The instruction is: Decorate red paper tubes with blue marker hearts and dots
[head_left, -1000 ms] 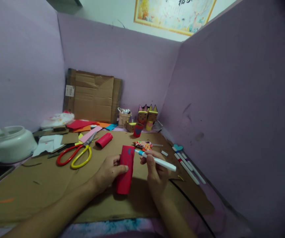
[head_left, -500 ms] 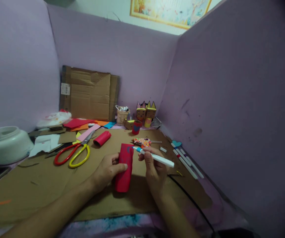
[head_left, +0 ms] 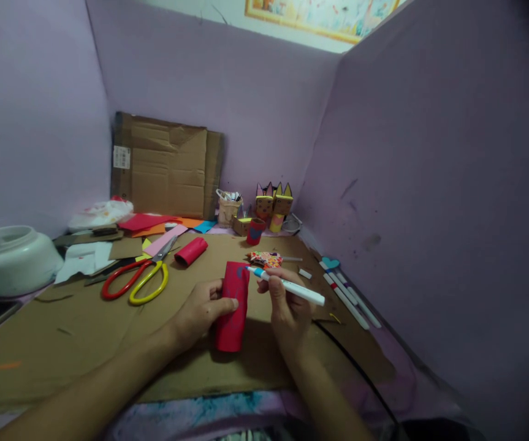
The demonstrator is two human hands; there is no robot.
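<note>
My left hand (head_left: 200, 314) grips a red paper-covered tube (head_left: 233, 306) that lies on the brown cardboard sheet (head_left: 84, 331), thumb across its side. My right hand (head_left: 287, 306) pinches a white marker with a blue tip (head_left: 287, 286), and the tip touches the far end of the tube. A dark blue mark shows on the tube near the tip. A second, smaller red tube (head_left: 191, 251) lies further back, beside the scissors (head_left: 140, 278) with one red and one yellow handle.
Several white markers (head_left: 347, 294) lie at the right by the purple wall. Paper cat figures (head_left: 274, 205), a small basket (head_left: 227, 208) and a red cup (head_left: 255, 231) stand at the back. Coloured paper sheets (head_left: 147, 223), a white pot (head_left: 11, 257) and a flattened carton (head_left: 167, 165) are to the left.
The view has shifted slightly. The marker tip has stayed at the tube's far end, and both hands keep their grip.
</note>
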